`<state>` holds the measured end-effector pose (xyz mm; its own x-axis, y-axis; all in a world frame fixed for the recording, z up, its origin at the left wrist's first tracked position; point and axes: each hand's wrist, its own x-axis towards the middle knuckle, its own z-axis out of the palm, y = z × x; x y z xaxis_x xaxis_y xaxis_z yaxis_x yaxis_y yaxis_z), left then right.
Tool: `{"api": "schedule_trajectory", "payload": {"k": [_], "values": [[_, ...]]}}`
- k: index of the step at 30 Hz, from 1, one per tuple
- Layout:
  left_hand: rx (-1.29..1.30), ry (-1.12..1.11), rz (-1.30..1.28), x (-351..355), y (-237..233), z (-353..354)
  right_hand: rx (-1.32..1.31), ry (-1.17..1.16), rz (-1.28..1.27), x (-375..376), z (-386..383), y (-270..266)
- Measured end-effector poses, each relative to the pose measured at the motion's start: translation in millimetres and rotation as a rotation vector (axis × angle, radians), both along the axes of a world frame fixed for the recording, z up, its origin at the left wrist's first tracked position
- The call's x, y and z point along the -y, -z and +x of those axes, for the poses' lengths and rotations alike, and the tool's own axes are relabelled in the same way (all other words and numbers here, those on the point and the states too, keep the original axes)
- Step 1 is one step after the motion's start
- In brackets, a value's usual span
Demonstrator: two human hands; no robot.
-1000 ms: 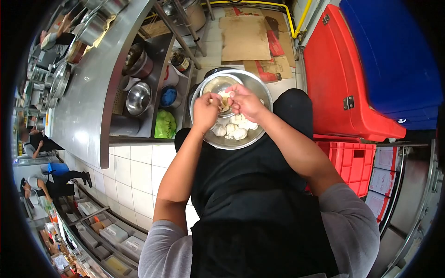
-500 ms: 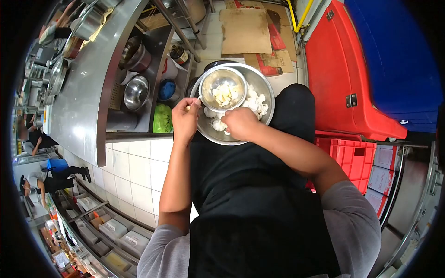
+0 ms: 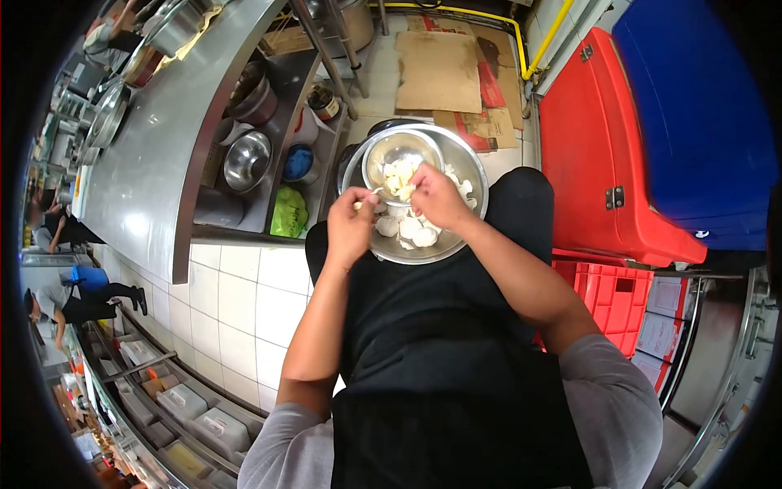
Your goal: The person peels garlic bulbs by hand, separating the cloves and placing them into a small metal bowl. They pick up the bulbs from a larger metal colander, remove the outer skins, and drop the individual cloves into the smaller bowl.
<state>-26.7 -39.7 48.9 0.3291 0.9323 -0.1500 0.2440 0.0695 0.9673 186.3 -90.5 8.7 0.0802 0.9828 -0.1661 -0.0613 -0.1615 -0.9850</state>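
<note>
A large metal bowl (image 3: pixel 481 163) rests at my lap, with a smaller metal bowl (image 3: pixel 402 145) inside it. Pale peeled garlic cloves (image 3: pixel 397 175) lie in the small bowl. Whole white garlic bulbs (image 3: pixel 419 234) and loose pieces are in the large one. My left hand (image 3: pixel 352 224) is closed at the left rim, pinching a small pale clove and something thin that I cannot make out. At the right edge of the small bowl, my right hand (image 3: pixel 438 198) has its fingers pinched on a pale garlic clove.
A steel counter (image 3: pixel 151 155) with shelves of bowls below stands at the left. Flattened cardboard (image 3: pixel 440 72) covers the floor ahead. Red and blue bins (image 3: pixel 582 138) and a red crate (image 3: pixel 607 297) are at the right. Other people (image 3: pixel 81 306) work at the far left.
My right hand has moved up from the bulbs to the small bowl's right edge. The view has shifted, so the bowls appear slightly lower.
</note>
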Motion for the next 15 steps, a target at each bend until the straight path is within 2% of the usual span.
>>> {"api": "schedule_trajectory", "payload": {"k": [1, 4, 6, 8, 10, 11, 13, 15], "values": [[-0.024, 0.024, 0.041, 1, -1, 9, -0.11, 0.038, 0.101, -6, 3, 1], [-0.079, 0.025, 0.202, -9, 11, 38, -0.256, 0.048, 0.198, -17, 8, 1], [-0.109, 0.054, 0.305, -16, 18, 55, -0.302, 0.036, 0.185, -21, 8, 5], [-0.08, 0.031, 0.265, -15, 17, 67, -0.32, 0.057, 0.214, -25, 10, 11], [0.039, 0.009, 0.022, -11, 7, 72, -0.26, 0.105, 0.195, -24, 11, 2], [0.036, 0.013, 0.024, -10, 6, 73, -0.189, 0.101, 0.216, -25, 12, -3], [0.189, -0.036, -0.151, -7, 6, 74, -0.123, 0.098, 0.235, -25, 11, -1], [0.173, -0.053, -0.155, -6, 5, 76, -0.034, 0.162, 0.27, -29, 7, 4]]}}
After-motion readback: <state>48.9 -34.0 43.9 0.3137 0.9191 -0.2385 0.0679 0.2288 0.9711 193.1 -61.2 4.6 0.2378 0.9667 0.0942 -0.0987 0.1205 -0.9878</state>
